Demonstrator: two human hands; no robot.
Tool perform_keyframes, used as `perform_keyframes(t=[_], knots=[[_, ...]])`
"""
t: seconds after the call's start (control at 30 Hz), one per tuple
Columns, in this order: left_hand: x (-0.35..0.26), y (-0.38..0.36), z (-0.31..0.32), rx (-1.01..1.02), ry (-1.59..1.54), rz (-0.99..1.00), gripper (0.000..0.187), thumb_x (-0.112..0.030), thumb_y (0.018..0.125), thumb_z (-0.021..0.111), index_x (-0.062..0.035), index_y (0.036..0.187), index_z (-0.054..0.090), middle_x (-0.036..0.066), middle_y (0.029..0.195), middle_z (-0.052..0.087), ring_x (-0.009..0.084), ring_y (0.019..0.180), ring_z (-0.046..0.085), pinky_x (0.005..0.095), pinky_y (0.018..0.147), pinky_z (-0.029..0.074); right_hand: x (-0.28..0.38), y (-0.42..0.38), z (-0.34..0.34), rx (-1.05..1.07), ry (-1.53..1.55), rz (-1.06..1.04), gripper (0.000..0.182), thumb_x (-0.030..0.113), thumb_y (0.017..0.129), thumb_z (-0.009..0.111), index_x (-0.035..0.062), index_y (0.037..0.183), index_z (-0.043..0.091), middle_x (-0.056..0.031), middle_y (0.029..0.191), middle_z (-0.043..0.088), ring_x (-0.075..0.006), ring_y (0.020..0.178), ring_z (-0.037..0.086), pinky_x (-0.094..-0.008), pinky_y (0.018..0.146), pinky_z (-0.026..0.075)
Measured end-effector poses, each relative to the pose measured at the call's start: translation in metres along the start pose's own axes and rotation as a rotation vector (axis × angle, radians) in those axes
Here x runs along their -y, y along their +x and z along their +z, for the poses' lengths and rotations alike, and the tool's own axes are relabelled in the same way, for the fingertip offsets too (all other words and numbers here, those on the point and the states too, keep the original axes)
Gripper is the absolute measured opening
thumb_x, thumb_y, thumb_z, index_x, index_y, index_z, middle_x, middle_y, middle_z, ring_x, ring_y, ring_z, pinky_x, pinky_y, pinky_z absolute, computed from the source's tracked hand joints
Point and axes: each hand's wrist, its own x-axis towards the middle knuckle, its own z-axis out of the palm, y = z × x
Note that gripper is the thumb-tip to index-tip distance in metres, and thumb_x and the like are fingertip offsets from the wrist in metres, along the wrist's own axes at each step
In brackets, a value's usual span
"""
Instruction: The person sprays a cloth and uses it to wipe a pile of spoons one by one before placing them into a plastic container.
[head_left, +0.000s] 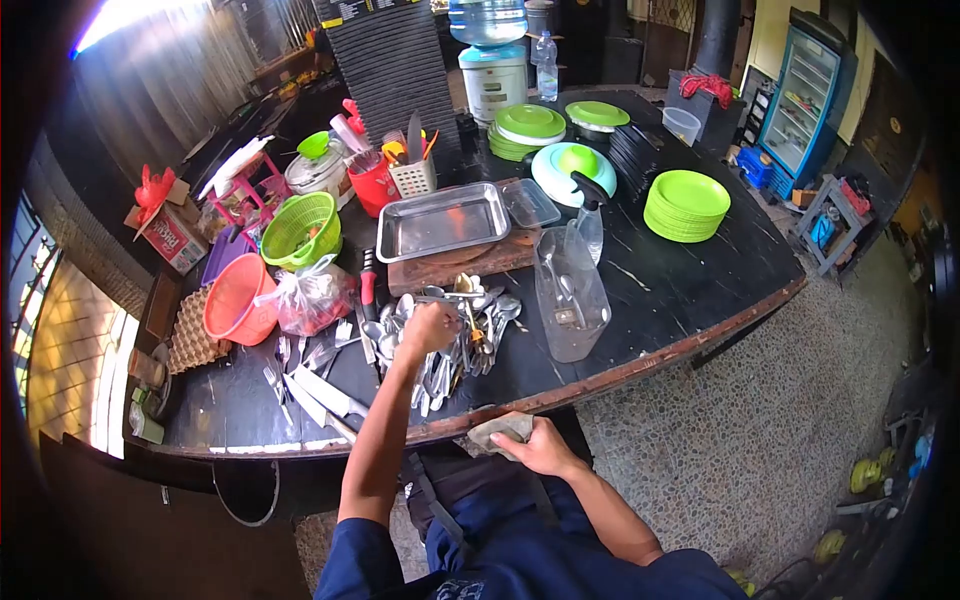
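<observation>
My left hand point(432, 326) is over a heap of metal spoons point(435, 380) near the table's front edge, its fingers curled down among the cutlery. What those fingers pinch is hidden. My right hand point(545, 448) grips a greyish cloth point(500, 433) just off the table edge, close to my body. Left of the heap lie several forks point(318, 356) and two large knives point(328, 393). A clear plastic container point(572, 300) with a few pieces of cutlery inside stands to the right of the heap.
Behind the heap, a metal tray point(443, 226) rests on a wooden board point(465, 262). Green plates point(686, 206) are stacked at right, near a spray bottle point(590, 222). Left are a green basket point(302, 230), an orange basket point(240, 300) and a filled plastic bag point(312, 300).
</observation>
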Motion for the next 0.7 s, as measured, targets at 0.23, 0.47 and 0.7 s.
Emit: perform_keyframes(t=[0.23,0.47,0.7], knots=[[-0.031,-0.018,0.010,-0.145,0.091,0.007,0.023,-0.027,0.078,0.080,-0.0079,0.092,0.078,0.021,0.103,0.069,0.0407,0.101,0.067,0.0475,0.090,0.055,0.003,-0.006,0.002,-0.003,-0.013,0.048,0.030,0.027,0.093,0.074,0.0038,0.111,0.072,-0.0138,0.100,0.077,-0.0256,0.095,0.075,-0.0359,0.083,0.056],[-0.031,-0.014,0.002,-0.122,0.026,-0.262,0.017,-0.014,0.077,0.069,-0.0053,0.090,0.075,0.023,0.091,0.074,0.0404,0.087,0.072,0.0478,0.081,0.057,0.007,-0.004,-0.002,0.001,-0.009,0.056,0.030,0.028,0.093,0.073,0.0042,0.112,0.072,-0.0137,0.099,0.077,-0.0252,0.093,0.075,-0.0362,0.081,0.056],[0.009,-0.026,-0.017,-0.224,0.056,-0.154,0.016,-0.011,0.080,0.062,-0.0045,0.093,0.070,0.026,0.087,0.071,0.0448,0.086,0.070,0.0531,0.078,0.056,0.003,-0.003,0.003,0.005,-0.005,0.040,0.030,0.027,0.094,0.073,0.0038,0.111,0.071,-0.0140,0.099,0.077,-0.0245,0.092,0.075,-0.0363,0.081,0.056]])
